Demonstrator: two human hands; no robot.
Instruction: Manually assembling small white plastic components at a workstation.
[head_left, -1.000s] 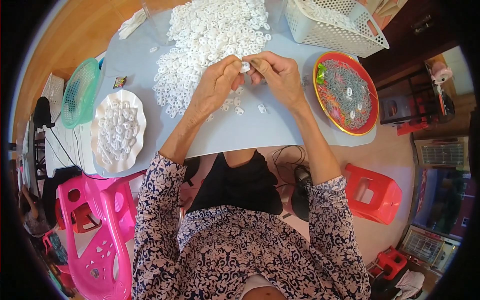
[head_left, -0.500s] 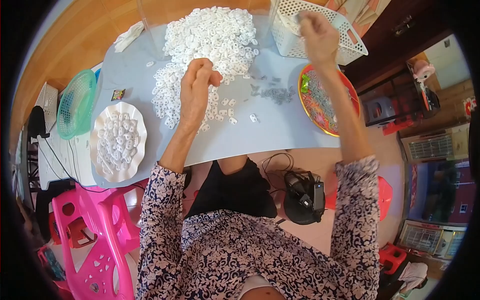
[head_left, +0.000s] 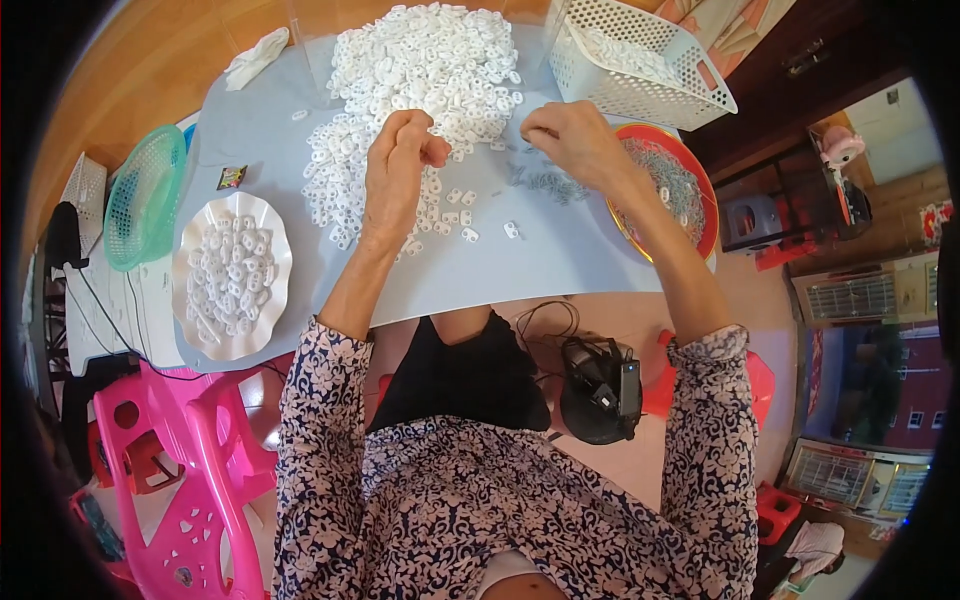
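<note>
My left hand (head_left: pixel 398 172) is closed over the front of a big heap of small white plastic pieces (head_left: pixel 425 65), each with holes in it. Whatever lies between its fingers is hidden. To the right, my right hand (head_left: pixel 580 145) has its fingers bent and pressed together above a scatter of small grey pieces (head_left: pixel 548 183) on the blue-grey table (head_left: pixel 450 280). I cannot make out anything in its grip. The right forearm crosses over a round red tray (head_left: pixel 706 190) filled with small grey pieces. Several loose white pieces (head_left: pixel 469 234) lie between the hands and the near edge.
A white perforated basket (head_left: pixel 655 92) with white pieces in it stands at the back right. At the left, a scalloped white dish (head_left: pixel 283 270) holds more white pieces, near a small wrapped packet (head_left: pixel 231 177). Beyond are a green basket (head_left: pixel 145 200) and a pink chair (head_left: pixel 225 450).
My right hand has come down and leftward from the white basket to the grey pieces. The left hand stays closed in nearly the same place. The view has shifted slightly.
</note>
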